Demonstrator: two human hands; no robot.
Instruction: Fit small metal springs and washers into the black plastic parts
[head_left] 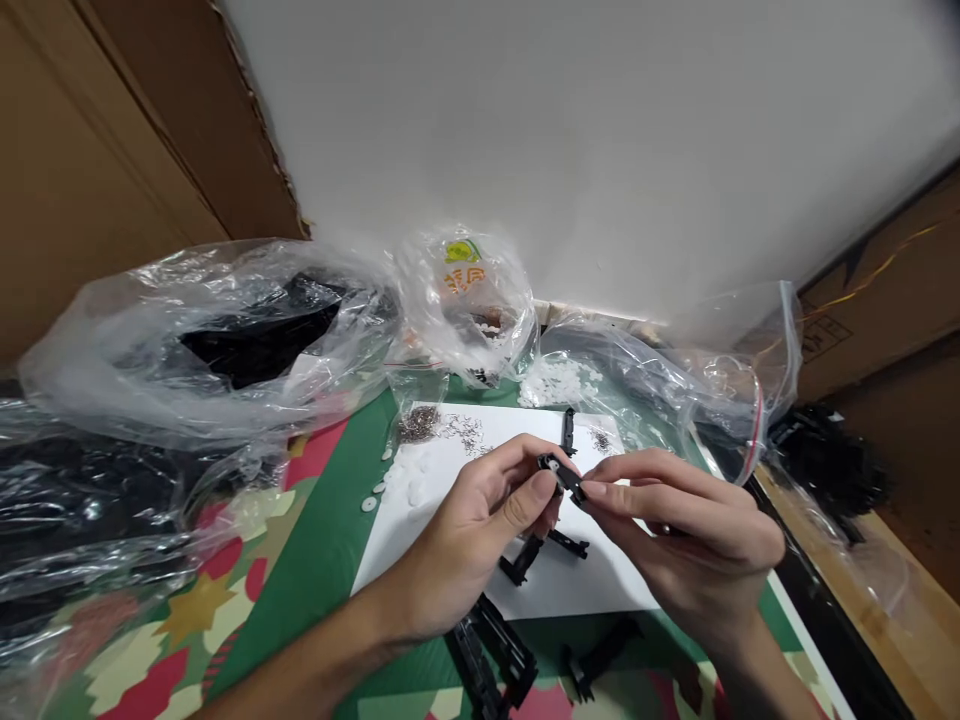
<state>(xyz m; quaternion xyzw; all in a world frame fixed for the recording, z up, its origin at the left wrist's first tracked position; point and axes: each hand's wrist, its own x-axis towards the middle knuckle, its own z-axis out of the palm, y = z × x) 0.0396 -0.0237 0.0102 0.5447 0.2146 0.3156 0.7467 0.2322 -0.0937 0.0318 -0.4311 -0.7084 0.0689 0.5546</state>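
Note:
Over the white sheet [450, 500], a small black plastic part [566, 479] with a white round piece at one end is held between both hands. My left hand [484, 525] pinches its left end with thumb and fingers. The fingertips of my right hand [675, 530] close on its right end. Below and beyond the hands lie similar black parts [568, 432], some on the sheet. More long black parts [495, 655] rest on the cloth near me. Several white discs [368, 504] and piles of tiny metal pieces [418, 424] lie at the sheet's far left.
Clear plastic bags stand along the back, among them a printed bag [465, 300] and a large bag with black contents [225, 340]. White pieces [559, 383] spill from a zip bag at the back right. Cardboard boxes [135, 150] flank the wall; black parts [829, 460] sit at right.

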